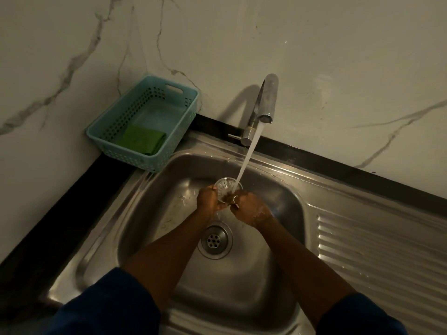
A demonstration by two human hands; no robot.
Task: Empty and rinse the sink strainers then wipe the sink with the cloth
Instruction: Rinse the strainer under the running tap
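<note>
Wall (314, 44): pale marble-look panels behind and to the left of the counter.

Sink (150, 213): single steel basin, wet, with some specks on its left floor.

Drainboard (375, 250): ribbed, to the right of the basin.

Basket (135, 159): teal plastic, perforated, in the corner just beside the basin's far-left rim.

Tap (266, 100): swung over the basin and running. Its stream (249, 153) lands on the strainer's right edge.

Cloth (141, 140): green, folded, lying in the near end of the basket, well apart from the water. Wiping has not begun.

Left hand (208, 199): fingers curled round the strainer's left rim, holding it.

Right hand (249, 209): wet, ring (235, 199) on one finger, fingers curled at the strainer's near edge, apparently pinching or rubbing it.

Drain (214, 239): uncovered, fixed grid showing, near the wrists.

Strainer (226, 186): small perforated metal cup, held tilted above the basin floor under the stream. I see no second strainer.

Risks, as I judge them:
- The wet metal may slip from the fingers and drop into the basin.
- Loosened scraps can wash straight down the unguarded drain.
- Because the stream strikes the rim off-centre, it may spray onto the counter and sleeves (108, 308).
</note>
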